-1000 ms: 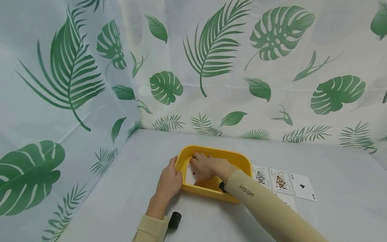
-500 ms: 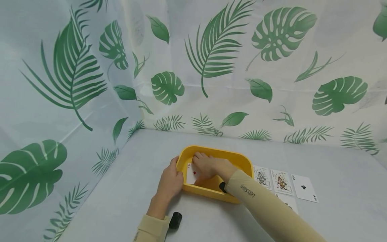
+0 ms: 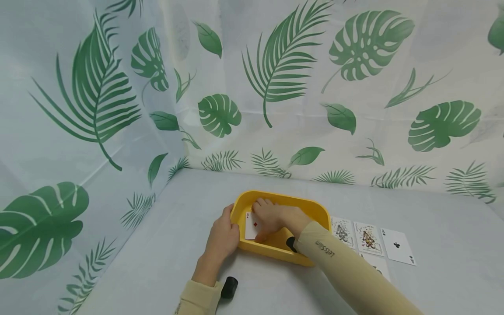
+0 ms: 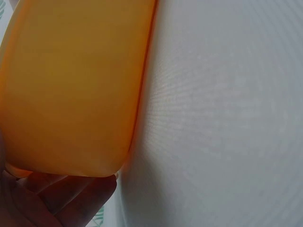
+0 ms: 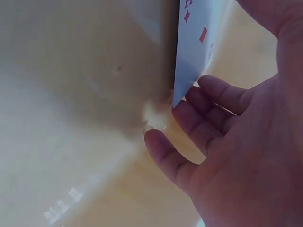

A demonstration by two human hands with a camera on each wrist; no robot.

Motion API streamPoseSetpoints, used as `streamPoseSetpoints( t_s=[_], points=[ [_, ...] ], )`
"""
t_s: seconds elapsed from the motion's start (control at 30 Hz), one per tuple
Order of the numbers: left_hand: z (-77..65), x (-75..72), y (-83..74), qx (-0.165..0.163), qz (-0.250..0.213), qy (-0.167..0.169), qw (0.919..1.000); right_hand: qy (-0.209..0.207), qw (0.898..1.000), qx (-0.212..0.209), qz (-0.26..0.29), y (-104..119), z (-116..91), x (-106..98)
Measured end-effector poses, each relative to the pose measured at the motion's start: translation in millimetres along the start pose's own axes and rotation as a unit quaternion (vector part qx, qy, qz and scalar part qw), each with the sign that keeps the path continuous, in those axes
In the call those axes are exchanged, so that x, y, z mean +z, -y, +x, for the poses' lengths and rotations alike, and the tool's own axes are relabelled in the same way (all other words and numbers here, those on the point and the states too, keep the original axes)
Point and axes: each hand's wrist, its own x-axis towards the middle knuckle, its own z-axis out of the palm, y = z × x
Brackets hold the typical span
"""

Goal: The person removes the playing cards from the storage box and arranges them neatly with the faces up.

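Observation:
A yellow plastic bin [image 3: 271, 251] stands on the pale table. My left hand [image 3: 222, 234] grips its left end, thumb near the front corner and fingers along the outer wall. In the left wrist view those fingers [image 4: 80, 198] wrap the end of the bin. My right hand [image 3: 271, 218] reaches down inside. Between its thumb and fingers it holds an ace of diamonds [image 3: 250, 225], face up near the bin's left wall. The right wrist view shows the fingertips [image 5: 182, 111] at the end of the card [image 5: 191, 52]; the thumb tip is out of that frame.
Right of the bin lie two joker cards [image 3: 342, 231] and an ace of clubs [image 3: 398, 246]. Another card [image 3: 378, 264] is partly hidden by the right sleeve [image 3: 334, 258]. A leaf-printed sheet [image 3: 299, 109] hangs behind and at the left of the table.
The head view has shifted slightly, moving everything a little to the right in the picture. Both hands keep almost the same places on and in the bin.

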Motion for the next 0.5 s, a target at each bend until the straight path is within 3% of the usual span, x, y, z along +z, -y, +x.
streamPoseSetpoints(
  t_s=[0.5],
  points=[
    [0.5, -0.8, -0.2, -0.001, 0.002, 0.008, 1.0, -0.011, 1.0, -0.017, 0.022, -2, -13, -9]
  ],
)
